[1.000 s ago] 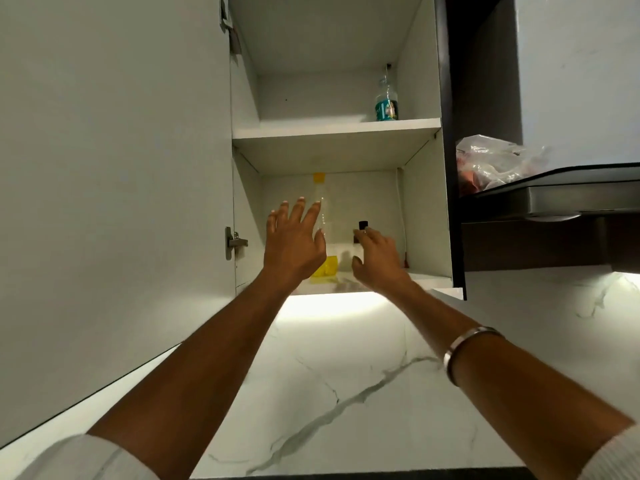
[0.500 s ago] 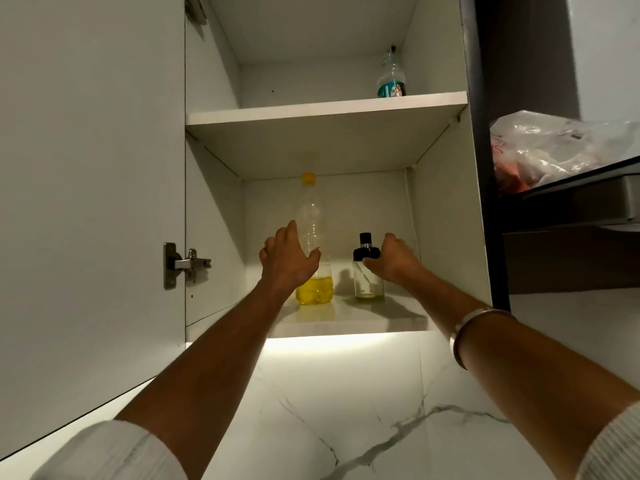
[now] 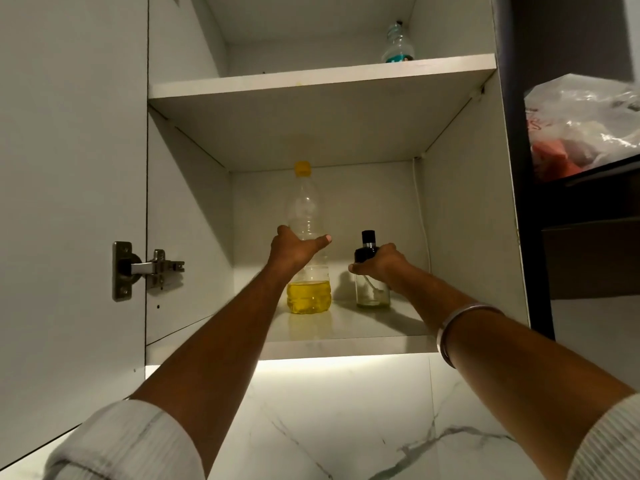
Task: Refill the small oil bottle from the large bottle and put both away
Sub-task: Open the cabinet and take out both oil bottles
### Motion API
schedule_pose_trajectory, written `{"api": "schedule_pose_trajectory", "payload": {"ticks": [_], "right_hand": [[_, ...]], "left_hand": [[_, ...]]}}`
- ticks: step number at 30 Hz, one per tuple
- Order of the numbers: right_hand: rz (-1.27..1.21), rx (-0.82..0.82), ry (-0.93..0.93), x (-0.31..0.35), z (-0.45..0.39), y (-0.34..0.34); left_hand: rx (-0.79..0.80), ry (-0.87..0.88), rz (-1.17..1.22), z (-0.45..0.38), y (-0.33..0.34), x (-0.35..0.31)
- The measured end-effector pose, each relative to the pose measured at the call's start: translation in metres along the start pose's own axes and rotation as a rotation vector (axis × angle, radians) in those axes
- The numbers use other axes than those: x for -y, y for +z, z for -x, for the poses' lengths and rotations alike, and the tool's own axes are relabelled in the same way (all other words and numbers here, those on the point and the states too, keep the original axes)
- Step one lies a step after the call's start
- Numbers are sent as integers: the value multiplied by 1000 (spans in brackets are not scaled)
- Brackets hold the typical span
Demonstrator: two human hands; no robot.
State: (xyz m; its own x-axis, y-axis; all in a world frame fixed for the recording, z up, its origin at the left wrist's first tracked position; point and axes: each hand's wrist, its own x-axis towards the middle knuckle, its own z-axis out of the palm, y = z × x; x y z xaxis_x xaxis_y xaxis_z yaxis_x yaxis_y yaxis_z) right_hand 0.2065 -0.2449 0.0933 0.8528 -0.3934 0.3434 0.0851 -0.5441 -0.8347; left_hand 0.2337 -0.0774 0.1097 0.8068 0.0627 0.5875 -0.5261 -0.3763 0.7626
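Note:
The large clear plastic bottle [image 3: 307, 216] has a yellow cap and a little yellow oil at its base. It stands upright on the lower shelf [image 3: 346, 344] of the open wall cabinet. My left hand [image 3: 294, 252] wraps around its middle. To its right stands the small glass oil bottle [image 3: 371, 292] with a black cap, nearly empty. My right hand [image 3: 379, 266] closes around its upper body.
The open cabinet door [image 3: 69, 202] with its metal hinge [image 3: 145, 270] hangs at the left. A small bottle [image 3: 398, 46] stands on the upper shelf. A plastic bag [image 3: 581, 126] lies on the dark hood at right. Marble wall lies below.
Both hands have reached further into the cabinet and closed on the two bottles. The camera has tilted up and moved closer to the shelf.

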Motion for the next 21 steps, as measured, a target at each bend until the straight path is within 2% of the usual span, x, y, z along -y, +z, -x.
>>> {"api": "schedule_pose_trajectory", "payload": {"ticks": [8, 21], "right_hand": [[34, 58, -57, -11, 1, 0], [-82, 12, -106, -8, 17, -8]], "left_hand": [[-11, -11, 75, 2, 5, -1], [-20, 25, 46, 10, 1, 0]]}}
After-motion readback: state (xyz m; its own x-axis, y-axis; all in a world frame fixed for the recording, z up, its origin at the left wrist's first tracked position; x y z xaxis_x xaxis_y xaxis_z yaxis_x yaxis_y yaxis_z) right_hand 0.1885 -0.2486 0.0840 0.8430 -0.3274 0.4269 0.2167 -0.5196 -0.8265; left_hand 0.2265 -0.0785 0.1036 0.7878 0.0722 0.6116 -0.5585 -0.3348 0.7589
